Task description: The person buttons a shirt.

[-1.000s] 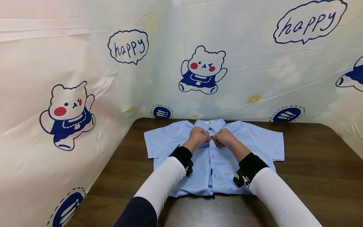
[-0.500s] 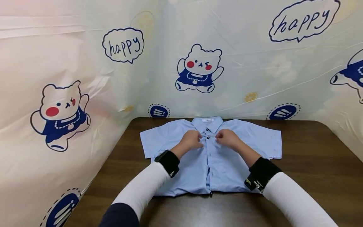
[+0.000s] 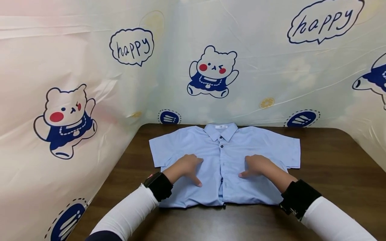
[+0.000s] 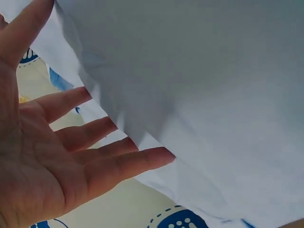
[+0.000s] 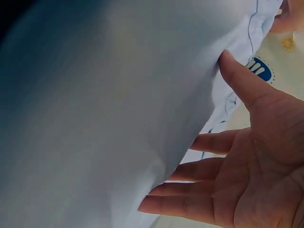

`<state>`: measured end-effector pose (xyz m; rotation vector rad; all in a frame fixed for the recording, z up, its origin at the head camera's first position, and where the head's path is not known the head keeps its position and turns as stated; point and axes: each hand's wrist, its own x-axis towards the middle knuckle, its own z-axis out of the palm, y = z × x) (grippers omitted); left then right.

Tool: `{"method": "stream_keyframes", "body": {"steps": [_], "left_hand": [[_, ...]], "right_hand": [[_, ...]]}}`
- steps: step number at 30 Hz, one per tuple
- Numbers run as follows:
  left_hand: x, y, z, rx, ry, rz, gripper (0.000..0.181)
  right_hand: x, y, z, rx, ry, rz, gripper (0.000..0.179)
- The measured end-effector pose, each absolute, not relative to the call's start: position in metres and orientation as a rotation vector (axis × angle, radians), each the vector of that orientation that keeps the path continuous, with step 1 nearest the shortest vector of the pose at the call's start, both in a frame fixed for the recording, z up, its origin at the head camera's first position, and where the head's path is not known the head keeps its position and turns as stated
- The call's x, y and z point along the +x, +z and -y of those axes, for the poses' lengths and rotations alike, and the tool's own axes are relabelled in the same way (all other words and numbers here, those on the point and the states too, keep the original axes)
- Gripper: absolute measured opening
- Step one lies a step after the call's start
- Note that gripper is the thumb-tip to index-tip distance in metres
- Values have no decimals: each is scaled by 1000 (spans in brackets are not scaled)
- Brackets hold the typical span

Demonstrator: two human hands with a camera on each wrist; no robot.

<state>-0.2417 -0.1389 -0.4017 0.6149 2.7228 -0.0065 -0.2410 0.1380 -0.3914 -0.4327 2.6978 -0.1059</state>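
A light blue short-sleeved shirt [image 3: 210, 170] lies front up, its collar [image 3: 228, 131] at the far side. Two dark buttons [image 3: 221, 146] show below the collar, and lower down the front placket [image 3: 221, 189] gapes a little. My left hand [image 3: 187, 167] rests on the left half of the shirt front, thumb spread from the fingers. On the right half my right hand [image 3: 257, 165] rests the same way. In both wrist views the fingertips of the left hand [image 4: 52, 161] and right hand [image 5: 251, 171] touch the cloth without gripping it.
The shirt lies on a dark brown wooden table [image 3: 334, 187]. A pale printed curtain [image 3: 256, 60] with bears and "happy" bubbles stands behind the table and along its sides. Black straps [image 3: 158, 186] are around both wrists.
Both hands have let go of the placket near the upper button, moved apart and come nearer along the shirt front, with fingers spreading. The second button is now uncovered.
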Motion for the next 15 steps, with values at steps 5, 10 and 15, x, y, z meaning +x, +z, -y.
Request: {"method": "stream_keyframes", "body": {"steps": [5,10,15], "left_hand": [[-244,-403,137,599,-3,-2689,104],[-251,-403,136,590,29,-2678,104],[-266,-402,138,571,69,-2669,103]], "right_hand": [[-242,-396,-140,-425,-131,-2700,83],[-248,-401,-141,-396,-129,-2720,83],[-261,-403,-141,-378,-120,-2738,82]]}}
